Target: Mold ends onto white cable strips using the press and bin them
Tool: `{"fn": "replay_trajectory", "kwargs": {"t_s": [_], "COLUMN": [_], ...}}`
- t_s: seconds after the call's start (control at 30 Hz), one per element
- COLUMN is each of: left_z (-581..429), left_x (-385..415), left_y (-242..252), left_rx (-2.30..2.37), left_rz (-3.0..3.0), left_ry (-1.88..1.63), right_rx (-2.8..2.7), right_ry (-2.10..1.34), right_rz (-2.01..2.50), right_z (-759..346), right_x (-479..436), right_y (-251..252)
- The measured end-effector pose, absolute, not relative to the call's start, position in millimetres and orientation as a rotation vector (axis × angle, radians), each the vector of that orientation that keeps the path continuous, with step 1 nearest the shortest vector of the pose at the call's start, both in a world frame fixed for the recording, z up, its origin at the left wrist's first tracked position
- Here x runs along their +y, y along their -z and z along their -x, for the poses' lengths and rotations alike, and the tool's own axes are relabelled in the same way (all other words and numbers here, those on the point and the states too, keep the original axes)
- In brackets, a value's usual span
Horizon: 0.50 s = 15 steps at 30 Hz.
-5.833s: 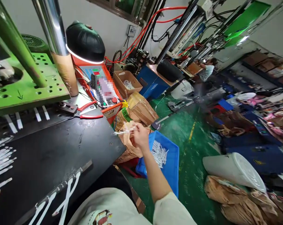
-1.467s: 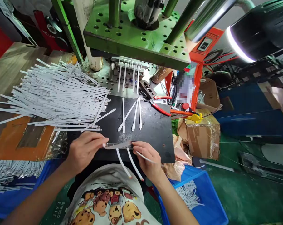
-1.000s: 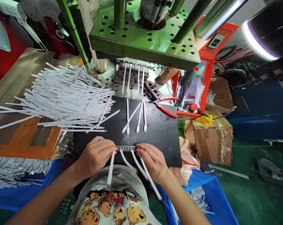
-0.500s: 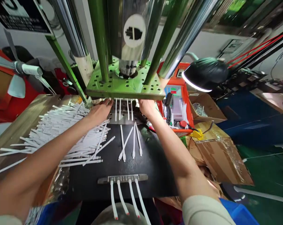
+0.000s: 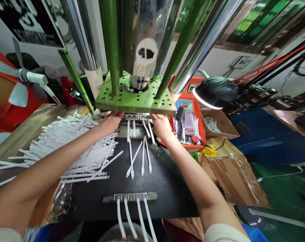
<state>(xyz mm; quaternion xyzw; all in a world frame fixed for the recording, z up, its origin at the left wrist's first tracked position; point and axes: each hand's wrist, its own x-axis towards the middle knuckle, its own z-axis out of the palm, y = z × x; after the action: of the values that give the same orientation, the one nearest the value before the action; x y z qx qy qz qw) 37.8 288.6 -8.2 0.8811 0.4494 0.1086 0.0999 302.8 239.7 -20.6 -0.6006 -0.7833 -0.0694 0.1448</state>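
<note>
Just below the front edge of the green press plate (image 5: pixel 136 107), my left hand (image 5: pixel 110 123) and my right hand (image 5: pixel 161 127) grip the two ends of a metal fixture bar (image 5: pixel 137 117). Several short white cables (image 5: pixel 134 128) hang from it toward me. My fingertips are partly hidden by the plate. Four-slot detail aside, a similar second metal bar (image 5: pixel 152 195) lies on the black table (image 5: pixel 167 181), with white cables (image 5: pixel 141 215) running over the near edge. Between the bars lie a few loose white cables (image 5: pixel 143 158).
A large heap of white cables (image 5: pixel 76 144) covers the left side. On the right are a red control box (image 5: pixel 201 124), a black lamp (image 5: pixel 216 92) and cardboard boxes (image 5: pixel 239 174). Steel and green columns (image 5: pixel 112 50) rise above the plate.
The fixture bar has come into view from under the press plate, held between both hands. Its cables now hang at a slant. The camera view has shifted slightly.
</note>
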Motion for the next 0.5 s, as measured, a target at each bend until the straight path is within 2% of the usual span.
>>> {"fn": "replay_trajectory", "kwargs": {"t_s": [0.13,0.27,0.37,0.5], "left_z": [5,24,21,49], "left_x": [171,66,37,42], "left_y": [20,32,55,73], "left_rx": [1.014,0.845,1.023,1.043], "left_rz": [-2.596,-2.529,-2.645,-2.721], "left_ry": [-0.361,-0.15,-0.311,-0.552], "right_rx": [-2.184,-2.099,-2.123,-2.176], "right_ry": [-0.052,-0.371,-0.49,-0.403], "right_rz": [1.7,1.797,1.899,1.872], "right_z": [-340,-387,-403,-389], "right_x": [130,21,-25,-37], "right_y": [28,24,27,43]}}
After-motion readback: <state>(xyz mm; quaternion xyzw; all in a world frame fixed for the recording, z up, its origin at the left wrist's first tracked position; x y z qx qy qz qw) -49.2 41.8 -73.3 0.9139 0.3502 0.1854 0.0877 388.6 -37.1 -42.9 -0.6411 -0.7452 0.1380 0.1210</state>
